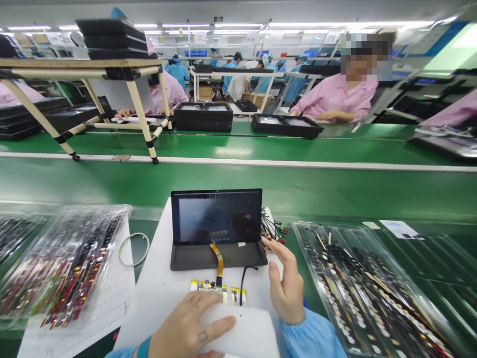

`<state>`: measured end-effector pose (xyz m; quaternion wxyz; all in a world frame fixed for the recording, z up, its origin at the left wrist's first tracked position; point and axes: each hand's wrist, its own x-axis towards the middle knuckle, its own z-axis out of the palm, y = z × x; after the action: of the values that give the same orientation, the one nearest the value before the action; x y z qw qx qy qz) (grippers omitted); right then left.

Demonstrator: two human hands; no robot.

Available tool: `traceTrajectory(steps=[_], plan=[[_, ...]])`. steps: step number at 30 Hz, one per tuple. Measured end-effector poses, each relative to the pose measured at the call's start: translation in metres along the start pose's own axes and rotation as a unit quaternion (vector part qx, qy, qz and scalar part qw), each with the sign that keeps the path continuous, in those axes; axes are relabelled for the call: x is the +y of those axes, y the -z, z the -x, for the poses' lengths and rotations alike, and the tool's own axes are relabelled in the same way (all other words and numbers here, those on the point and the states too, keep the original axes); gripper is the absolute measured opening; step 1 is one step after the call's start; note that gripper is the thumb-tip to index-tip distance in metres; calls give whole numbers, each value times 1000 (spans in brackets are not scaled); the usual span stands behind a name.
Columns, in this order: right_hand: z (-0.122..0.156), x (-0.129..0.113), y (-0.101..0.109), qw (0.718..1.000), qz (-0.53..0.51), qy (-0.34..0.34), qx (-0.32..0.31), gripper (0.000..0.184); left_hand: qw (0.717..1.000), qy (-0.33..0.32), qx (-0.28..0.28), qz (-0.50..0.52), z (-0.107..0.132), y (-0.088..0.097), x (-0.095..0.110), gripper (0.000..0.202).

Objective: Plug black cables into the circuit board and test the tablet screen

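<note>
The left hand and right hand are apart, and neither is clamped on anything. The left hand lies flat and open, fingers pointing right, on a white pad at the near edge of the white work mat. The right hand stands on its edge with its fingers loosely spread, and its blue sleeve reaches the bottom of the view. Its fingertips are at or just beside the right corner of a black tray.

A dark, glossy display panel with a black frame sits upright or slightly tilted at the back of that tray, on the mat. An amber flat cable runs from its lower edge to a yellow circuit board, which lies just beyond the left hand's fingers. A thin black wire curves beside the board.

Colored wire leads bunch behind the tray's right side. A clear plastic bag of wired strips lies to the left, with a pale wire coil beside it. A clear tray of similar strips sits to the right. Beyond them runs a green conveyor belt, with 2 black cases and a co-worker in a pink smock across it.
</note>
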<state>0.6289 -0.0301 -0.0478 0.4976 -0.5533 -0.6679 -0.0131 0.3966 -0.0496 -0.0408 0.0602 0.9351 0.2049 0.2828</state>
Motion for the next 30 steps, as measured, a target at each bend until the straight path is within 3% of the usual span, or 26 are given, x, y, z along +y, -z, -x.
traceTrajectory(steps=[4, 10, 22, 26, 30], plan=[[7, 9, 0, 999, 6, -27, 20, 28, 999, -35, 20, -2, -4, -20, -6, 30], [8, 7, 4, 999, 9, -41, 13, 26, 998, -39, 46, -10, -2, -27, -5, 19], [20, 13, 12, 990, -14, -138, 20, 32, 999, 3, 52, -12, 6, -50, -1, 31], [20, 12, 16, 988, -17, -155, 6, 32, 998, 33, 49, -10, 7, -54, 1, 32], [24, 17, 16, 990, 0, -140, 14, 29, 997, 18, 68, 9, 5, -48, 2, 27]])
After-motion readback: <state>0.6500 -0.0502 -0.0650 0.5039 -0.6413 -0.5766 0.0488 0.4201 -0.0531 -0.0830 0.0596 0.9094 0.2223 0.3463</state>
